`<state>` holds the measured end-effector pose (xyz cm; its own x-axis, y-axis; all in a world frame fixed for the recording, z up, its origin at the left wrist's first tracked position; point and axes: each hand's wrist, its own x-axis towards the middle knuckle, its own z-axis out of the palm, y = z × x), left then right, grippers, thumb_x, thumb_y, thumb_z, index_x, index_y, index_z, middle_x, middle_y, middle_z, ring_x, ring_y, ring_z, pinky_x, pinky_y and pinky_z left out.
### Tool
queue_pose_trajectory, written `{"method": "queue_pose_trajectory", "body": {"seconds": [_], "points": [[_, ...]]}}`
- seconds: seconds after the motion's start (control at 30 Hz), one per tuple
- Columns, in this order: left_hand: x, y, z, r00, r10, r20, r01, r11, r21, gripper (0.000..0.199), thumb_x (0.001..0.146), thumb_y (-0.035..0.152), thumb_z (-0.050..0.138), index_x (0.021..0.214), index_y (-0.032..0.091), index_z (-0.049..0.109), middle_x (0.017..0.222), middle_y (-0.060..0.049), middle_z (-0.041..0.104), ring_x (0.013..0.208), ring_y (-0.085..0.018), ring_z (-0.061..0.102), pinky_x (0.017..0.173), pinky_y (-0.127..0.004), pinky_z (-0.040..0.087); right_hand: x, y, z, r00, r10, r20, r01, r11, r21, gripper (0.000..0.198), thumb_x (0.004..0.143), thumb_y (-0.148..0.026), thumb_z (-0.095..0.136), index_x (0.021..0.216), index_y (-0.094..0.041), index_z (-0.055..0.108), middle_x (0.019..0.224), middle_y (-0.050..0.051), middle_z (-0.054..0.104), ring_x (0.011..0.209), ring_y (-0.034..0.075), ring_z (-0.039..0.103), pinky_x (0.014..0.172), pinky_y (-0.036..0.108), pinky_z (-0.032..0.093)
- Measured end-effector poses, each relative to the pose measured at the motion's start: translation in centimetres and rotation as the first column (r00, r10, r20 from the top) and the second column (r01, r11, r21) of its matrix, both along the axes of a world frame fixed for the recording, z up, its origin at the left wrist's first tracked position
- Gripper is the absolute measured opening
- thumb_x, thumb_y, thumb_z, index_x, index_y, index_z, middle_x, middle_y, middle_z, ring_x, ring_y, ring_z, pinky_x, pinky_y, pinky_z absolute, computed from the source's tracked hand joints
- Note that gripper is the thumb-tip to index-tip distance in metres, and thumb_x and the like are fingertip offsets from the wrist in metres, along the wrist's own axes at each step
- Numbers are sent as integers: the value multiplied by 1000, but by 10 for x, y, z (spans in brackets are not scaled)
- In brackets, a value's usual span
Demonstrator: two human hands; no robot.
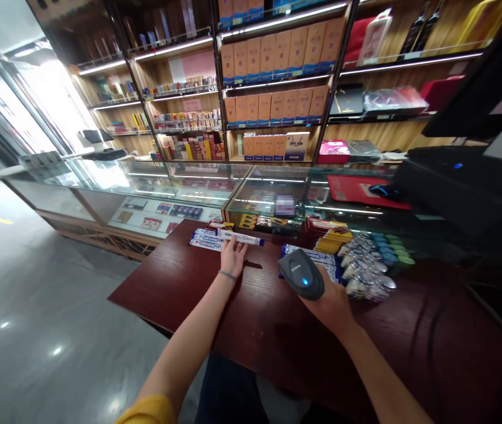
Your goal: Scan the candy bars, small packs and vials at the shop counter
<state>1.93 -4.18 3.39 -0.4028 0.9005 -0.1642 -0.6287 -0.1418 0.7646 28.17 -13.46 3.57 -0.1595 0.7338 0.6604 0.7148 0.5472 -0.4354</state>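
Holding, in your right hand (333, 301), wrapped round its handle: one dark handheld scanner (302, 275), blue light lit, at one o'clock. Held by the fingers of your left hand (232, 258): one long white-and-blue packet (249, 237), at twelve o'clock, lettering too small to read. Just beside it, at eleven: matching packets (204, 242), flat on the dark red table (166, 274). Between one and two: silver-lidded jars (365, 277), just right of a second packet pile (316, 257), partly hidden by the scanner.

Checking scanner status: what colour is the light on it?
The light on the scanner is blue, showing best in the head view.
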Motion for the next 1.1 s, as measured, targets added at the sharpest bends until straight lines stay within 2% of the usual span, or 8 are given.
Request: {"method": "queue_pose_trajectory", "body": {"seconds": [0.17, 0.3, 0.4, 0.5, 0.73, 0.93, 1.1], "points": [[6, -10, -3, 981, -139, -137, 150, 986, 74, 32, 79, 28, 81, 104, 23, 62, 102, -2, 70, 97, -16, 70, 87, -31, 58, -4, -2, 0, 998, 16, 59, -15, 1000, -12, 47, 80, -35, 67, 125, -23, 61, 92, 7, 79, 70, 29, 77, 60, 34, 58], [7, -11, -1, 970, -172, -169, 196, 971, 136, 46, 72, 28, 86, 111, 23, 64, 102, -2, 71, 95, -15, 69, 85, -29, 56, -2, -2, 2, 999, -3, 49, 4, 1000, -25, 45, 84, -36, 66, 126, -23, 60, 95, 8, 79, 72, 28, 77, 61, 33, 58], [11, -12, -3, 966, -182, -186, 207, 970, 127, 53, 67, 33, 91, 111, 21, 65, 99, -2, 71, 89, -14, 69, 81, -26, 55, -1, -3, 6, 998, 27, 50, -25, 998, -49, 50, 86, -36, 66, 133, -24, 56, 105, 8, 78, 80, 27, 78, 64, 32, 58], [15, -13, -6, 965, -192, -179, 213, 971, 108, 52, 64, 35, 93, 106, 18, 66, 97, -2, 71, 85, -13, 68, 76, -24, 54, -1, -4, 10, 995, 70, 68, -66, 996, -62, 55, 85, -35, 67, 136, -23, 53, 111, 9, 78, 83, 27, 78, 65, 31, 58], [16, -17, -5, 952, -189, -241, 231, 960, 159, 43, 69, 35, 91, 102, 19, 69, 106, -6, 71, 98, -20, 68, 85, -33, 58, -2, -6, 14, 979, 125, 158, -110, 989, -102, 38, 80, -31, 71, 116, -25, 64, 91, 6, 78, 76, 28, 77, 60, 31, 54], [12, -13, -8, 968, -226, -112, 237, 966, 100, 43, 69, 28, 91, 103, 19, 67, 99, -2, 73, 90, -15, 70, 82, -28, 57, 0, -5, 14, 990, 118, 80, -107, 986, -131, 39, 80, -33, 70, 118, -26, 62, 92, 5, 78, 74, 27, 77, 60, 30, 54], [7, -11, -7, 943, -324, 78, 317, 944, 96, 26, 84, 28, 82, 100, 17, 66, 90, -2, 73, 83, -15, 71, 90, -36, 61, 2, -3, 11, 999, -5, -52, -5, 984, -177, 42, 79, -37, 70, 118, -27, 59, 82, 2, 77, 72, 28, 76, 60, 31, 54]]}}
